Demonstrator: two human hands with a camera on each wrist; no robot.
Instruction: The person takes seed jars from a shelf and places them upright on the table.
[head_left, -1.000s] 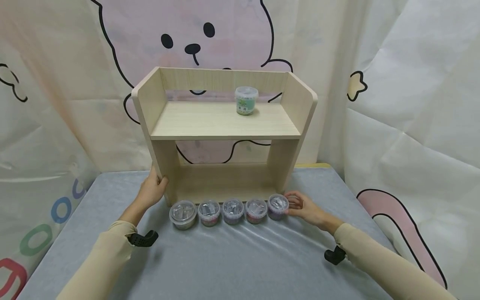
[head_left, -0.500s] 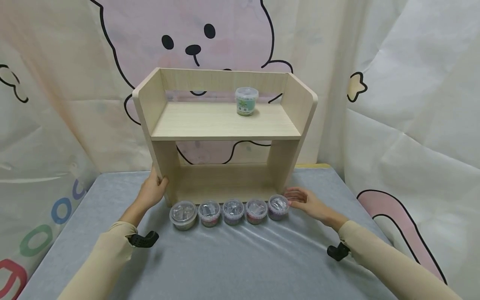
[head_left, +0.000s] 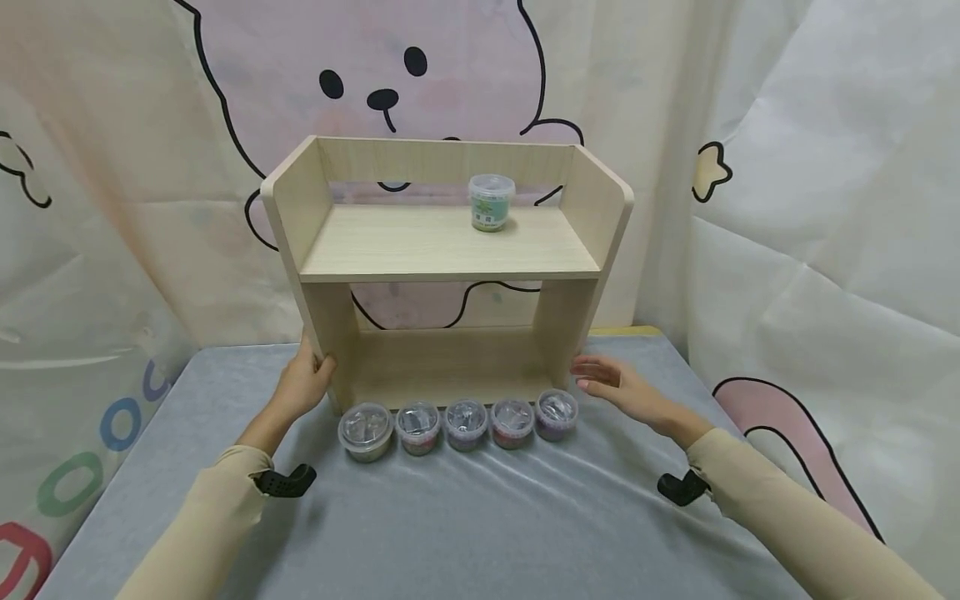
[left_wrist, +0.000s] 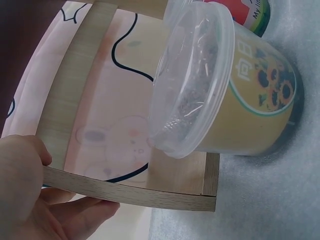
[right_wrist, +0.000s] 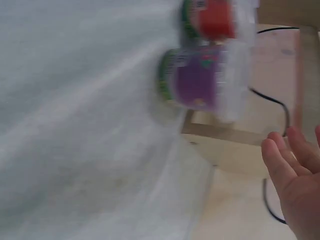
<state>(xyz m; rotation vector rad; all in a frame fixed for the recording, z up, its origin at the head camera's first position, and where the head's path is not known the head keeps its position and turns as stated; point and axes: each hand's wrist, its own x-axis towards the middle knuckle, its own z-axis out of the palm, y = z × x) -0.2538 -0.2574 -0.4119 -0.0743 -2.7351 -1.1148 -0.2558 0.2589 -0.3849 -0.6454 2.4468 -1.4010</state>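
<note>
While the left hand grips the wooden shelf by its left upright, the right hand hovers with fingers relaxed beside its right upright, just above the purple tub ending the row along the shelf's front edge.

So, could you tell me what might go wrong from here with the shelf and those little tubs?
If the wooden shelf is shifted, the tub on top may topple. The left hand grips one side only; the right hand hovers open. The row of five tubs stands close in front and could be knocked.
</note>
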